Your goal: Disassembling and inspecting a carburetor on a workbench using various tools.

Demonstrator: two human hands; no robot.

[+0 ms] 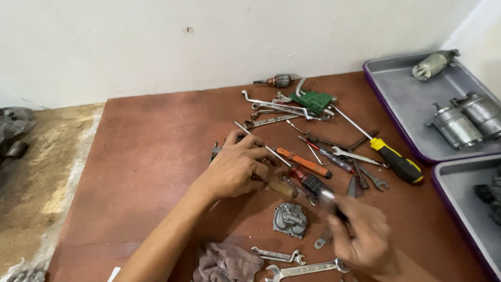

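Left hand [237, 167] resting, fingers curled, over a wooden-handled tool [282, 188] amid scattered tools on the reddish-brown counter [151, 151]. Right hand [360, 235] closing on a blurred, slim dark-handled tool [331, 203], just beside a grey cast-metal cover [290, 220].

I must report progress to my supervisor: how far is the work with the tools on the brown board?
Looks done: the grey metal cover lies loose on the brown board, and grey cylindrical motors sit in the purple-rimmed tray. In hand: the right hand holds a thin, blurred tool; the left hand rests on the wooden-handled tool. Left: scattered wrenches and screwdrivers; no assembly is visible.
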